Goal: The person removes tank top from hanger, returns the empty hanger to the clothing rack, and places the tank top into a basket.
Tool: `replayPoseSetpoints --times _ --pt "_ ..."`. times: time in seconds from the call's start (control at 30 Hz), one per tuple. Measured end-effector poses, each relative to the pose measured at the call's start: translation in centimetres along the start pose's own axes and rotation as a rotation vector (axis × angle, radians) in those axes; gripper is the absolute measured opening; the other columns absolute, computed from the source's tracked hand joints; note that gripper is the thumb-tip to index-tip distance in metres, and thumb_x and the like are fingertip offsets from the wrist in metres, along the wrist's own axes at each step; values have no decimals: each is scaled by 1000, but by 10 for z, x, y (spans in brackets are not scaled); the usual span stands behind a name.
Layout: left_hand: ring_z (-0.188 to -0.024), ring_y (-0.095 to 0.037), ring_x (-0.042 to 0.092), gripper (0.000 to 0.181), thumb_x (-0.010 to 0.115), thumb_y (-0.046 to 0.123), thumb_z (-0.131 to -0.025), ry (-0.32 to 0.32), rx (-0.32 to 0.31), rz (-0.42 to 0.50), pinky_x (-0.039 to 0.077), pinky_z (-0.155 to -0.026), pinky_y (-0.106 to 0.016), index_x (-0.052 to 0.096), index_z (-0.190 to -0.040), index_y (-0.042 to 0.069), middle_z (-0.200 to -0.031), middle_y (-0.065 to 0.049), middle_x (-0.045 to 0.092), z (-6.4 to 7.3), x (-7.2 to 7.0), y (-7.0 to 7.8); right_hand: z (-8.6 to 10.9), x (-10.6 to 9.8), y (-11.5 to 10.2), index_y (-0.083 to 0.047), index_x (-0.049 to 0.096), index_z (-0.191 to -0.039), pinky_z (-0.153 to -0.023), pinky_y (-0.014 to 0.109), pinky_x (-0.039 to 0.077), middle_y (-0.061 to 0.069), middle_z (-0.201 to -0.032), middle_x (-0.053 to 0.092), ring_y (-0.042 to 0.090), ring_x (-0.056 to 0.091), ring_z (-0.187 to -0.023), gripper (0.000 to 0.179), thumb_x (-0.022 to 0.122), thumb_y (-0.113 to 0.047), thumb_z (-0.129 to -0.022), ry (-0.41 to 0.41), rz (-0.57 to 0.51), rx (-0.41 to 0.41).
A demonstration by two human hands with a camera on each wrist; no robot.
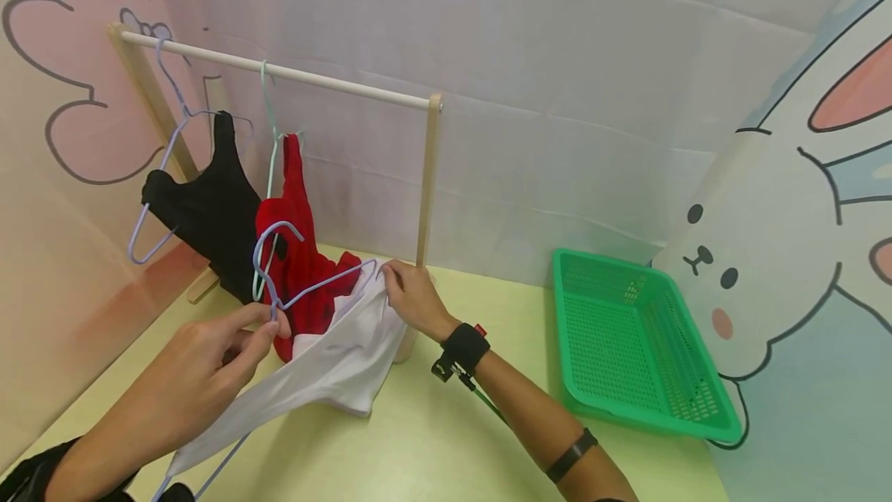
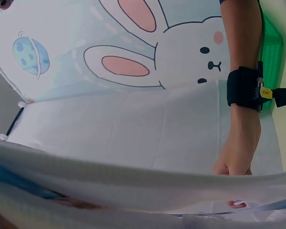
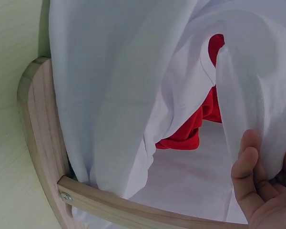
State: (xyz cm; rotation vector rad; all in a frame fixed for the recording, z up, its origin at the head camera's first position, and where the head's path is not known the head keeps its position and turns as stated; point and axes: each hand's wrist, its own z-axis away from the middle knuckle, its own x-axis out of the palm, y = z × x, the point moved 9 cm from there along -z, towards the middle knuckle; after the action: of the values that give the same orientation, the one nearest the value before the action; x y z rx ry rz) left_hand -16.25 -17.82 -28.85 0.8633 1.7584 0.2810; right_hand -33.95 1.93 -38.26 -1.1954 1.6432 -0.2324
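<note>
In the head view my left hand [image 1: 209,370] pinches the neck of a lilac-blue clothes hanger [image 1: 327,283], just below its hook. A white sleeveless garment [image 1: 341,366] is draped on that hanger, one side stretched toward the lower left. With thumb and fingers my right hand [image 1: 414,300] pinches the white cloth at the hanger's right end. Close up in the right wrist view, the right fingers [image 3: 248,176] grip the edge of the cloth. White fabric covers most of the left hand's own view.
A wooden rack with a white rail [image 1: 327,82] stands at the left back. From it hang a black top [image 1: 223,215] and a red garment [image 1: 300,254] on hangers. A green plastic basket [image 1: 613,347] sits on the table at the right. Printed curtains surround the table.
</note>
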Motion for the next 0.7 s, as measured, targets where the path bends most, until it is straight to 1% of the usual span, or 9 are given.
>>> replayPoseSetpoints --times 0.07,0.17,0.23,0.33,0.47,0.6,0.67,0.7 --pt "-54 -2 44 14 63 8 -106 8 14 -1 36 -48 -25 75 -112 12 -70 17 61 0 0 1 1 0 0 2 75 -105 -61 21 43 8 -76 67 10 57 -66 24 54 -9 -109 -3 1 2" --pt "-52 -2 40 15 63 7 -106 17 33 -2 35 -47 -25 75 -110 14 -63 18 47 1 0 3 2 -1 -1 3 75 -105 -64 22 44 9 -82 69 12 56 -71 24 54 -9 -109 -1 13 -5" --pt "-53 -2 40 14 63 7 -106 12 30 0 35 -47 -25 74 -109 16 -64 18 46 1 1 4 2 -1 0 3 75 -106 -66 22 44 10 -85 70 14 57 -75 24 53 -9 -109 -3 20 -8" --pt "-53 -4 41 13 64 7 -106 7 24 1 37 -47 -25 74 -109 15 -67 16 48 0 1 4 3 0 1 2 74 -105 -66 23 44 11 -86 70 15 57 -76 25 53 -9 -109 -12 25 -1" --pt "-55 -4 44 11 64 10 -107 -5 7 9 39 -49 -25 74 -112 11 -73 14 57 -2 3 2 6 1 3 2 73 -104 -68 23 45 11 -88 70 16 58 -78 25 52 -9 -110 -29 17 14" --pt "-54 -3 43 12 64 8 -106 6 21 15 38 -48 -25 74 -114 8 -71 15 55 -3 2 2 9 0 3 2 73 -102 -70 24 46 11 -89 70 16 58 -79 23 53 -7 -109 -23 9 13" --pt "-53 -3 41 12 64 7 -106 20 37 9 37 -47 -24 74 -113 9 -67 15 49 -3 1 3 9 0 4 2 73 -101 -69 24 45 10 -87 68 15 57 -77 23 53 -7 -109 -18 13 4" --pt "-53 -3 41 12 64 7 -106 24 41 9 37 -47 -24 74 -113 9 -67 16 49 -3 1 3 10 -1 3 2 73 -101 -68 24 45 9 -85 67 15 56 -76 23 53 -6 -109 -13 15 -2"
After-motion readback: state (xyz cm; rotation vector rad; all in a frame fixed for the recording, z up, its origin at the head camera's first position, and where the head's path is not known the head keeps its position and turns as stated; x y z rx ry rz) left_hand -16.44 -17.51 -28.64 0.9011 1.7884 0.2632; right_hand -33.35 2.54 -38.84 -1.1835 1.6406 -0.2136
